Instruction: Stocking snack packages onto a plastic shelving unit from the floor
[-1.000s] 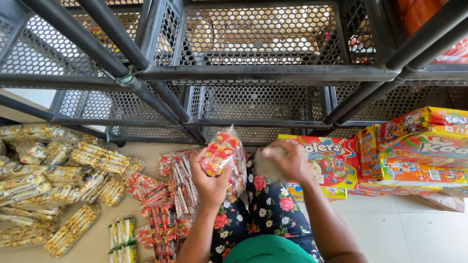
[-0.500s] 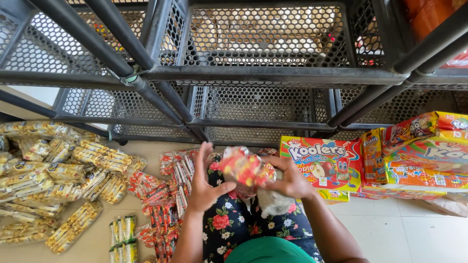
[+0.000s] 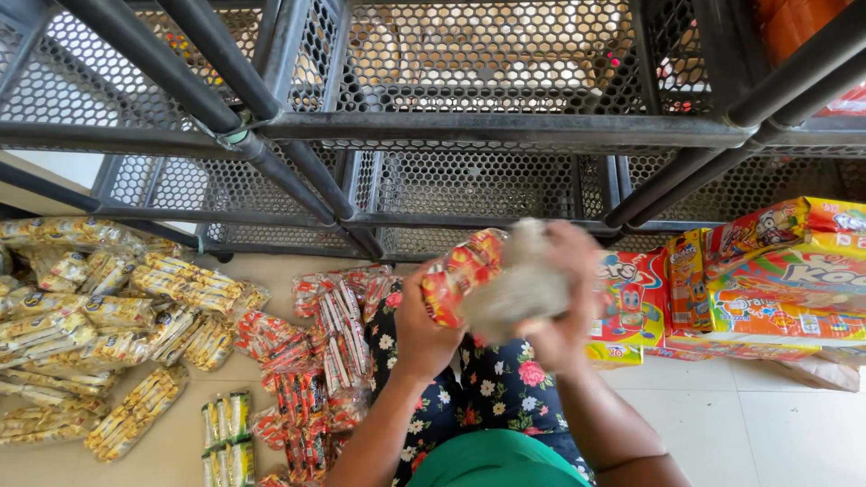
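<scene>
Holding a red-and-yellow snack packet [image 3: 456,269] in my left hand [image 3: 424,335], I have its fingers curled tight about the lower end while my right hand [image 3: 564,311] presses a crumpled grey cloth [image 3: 519,289] against the packet's right side. Both hands are closed around what they carry, raised together above my lap, in front of the lower tier of the black mesh rack [image 3: 487,126]. The cloth is blurred, so I cannot tell how much of the packet it covers, only that the two touch. I judge the step in hand to be wiping the packet down, and it looks about midway, since the left half of the wrapper shows bare. What comes next, as I read it, calls for a firm left grip so the slick wrapper does not slide, and a turn of the packet so the hidden face meets the cloth. Below my left forearm, more red packets [image 3: 316,361] lie strewn on the floor beside my flowered trousers [image 3: 492,388]. Farther left, a heap of yellow packets [image 3: 99,316] spreads across the tiles, with a few small green ones [image 3: 225,424] near the bottom edge. To my right, bright juice cartons [image 3: 767,280] are stacked against the rack's foot.
</scene>
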